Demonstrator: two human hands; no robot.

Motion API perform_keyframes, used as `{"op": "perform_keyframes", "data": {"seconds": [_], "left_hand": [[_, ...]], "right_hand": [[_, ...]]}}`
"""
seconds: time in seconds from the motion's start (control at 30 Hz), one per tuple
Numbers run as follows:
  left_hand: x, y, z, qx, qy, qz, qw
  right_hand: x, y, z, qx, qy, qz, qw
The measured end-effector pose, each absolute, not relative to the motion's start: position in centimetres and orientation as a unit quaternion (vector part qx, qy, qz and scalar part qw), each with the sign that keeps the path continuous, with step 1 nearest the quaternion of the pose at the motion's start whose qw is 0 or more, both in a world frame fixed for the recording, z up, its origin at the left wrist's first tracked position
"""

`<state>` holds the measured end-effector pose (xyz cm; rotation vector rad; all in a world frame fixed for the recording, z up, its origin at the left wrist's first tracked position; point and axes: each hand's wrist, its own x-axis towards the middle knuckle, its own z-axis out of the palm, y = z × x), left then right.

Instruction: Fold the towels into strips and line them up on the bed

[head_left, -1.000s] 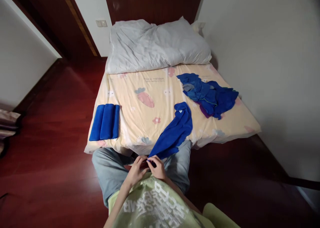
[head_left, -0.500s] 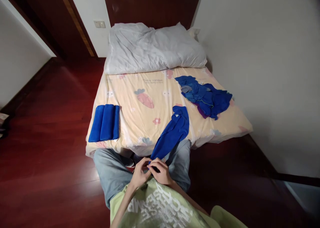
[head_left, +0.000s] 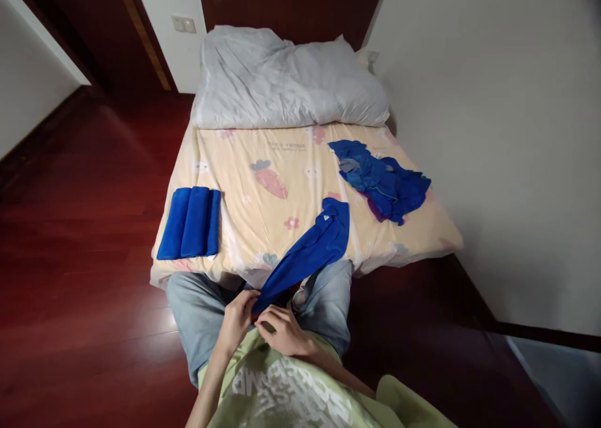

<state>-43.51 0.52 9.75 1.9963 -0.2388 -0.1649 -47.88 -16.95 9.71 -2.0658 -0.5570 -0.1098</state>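
A long strip of blue towel [head_left: 305, 246] slants from the bed's front edge down to my lap, with a small white tag near its far end. My left hand [head_left: 239, 315] is closed, pinching the near end of this towel. Close beside it, my right hand [head_left: 282, 331] is curled with thumb and fingers together at the lower corner of the same end; its fingertips partly hide the grip. On the bed at the left lie folded blue towels [head_left: 190, 223] side by side. A loose heap of blue cloths [head_left: 385, 181], with bits of grey and purple, lies at the right.
The bed [head_left: 244, 196] has a cream sheet with carrot and flower prints. A bunched pale grey quilt [head_left: 291, 84] covers its head end, before a dark headboard [head_left: 291, 5]. Walls stand behind and at the right; dark red floor [head_left: 94, 240] surrounds the bed.
My hands have moved left, drawing the towel's near end leftward; they are now slightly farther apart. The view has shifted a little. The folded towels and the heap stay in place.
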Motion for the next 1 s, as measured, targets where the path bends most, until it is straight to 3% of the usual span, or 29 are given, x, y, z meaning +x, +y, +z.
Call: {"op": "perform_keyframes", "data": {"seconds": [0.17,0.37,0.67,1.0], "left_hand": [[-44.7,2.5,12.2,0.881,-0.198,-0.004,0.429],[-46.3,4.0,15.7,0.903,-0.296,0.039,0.311],[-46.7,5.5,17.4,0.914,-0.275,0.157,0.252],[-46.5,12.2,19.5,0.895,-0.246,0.302,0.218]], "right_hand": [[-46.4,-18.1,10.7,-0.874,-0.179,-0.11,0.439],[-41.0,-21.4,9.5,-0.905,-0.246,-0.05,0.343],[-35.2,-27.3,8.4,-0.956,-0.218,0.003,0.198],[-37.2,-34.7,11.8,-0.949,-0.276,0.052,0.14]]}}
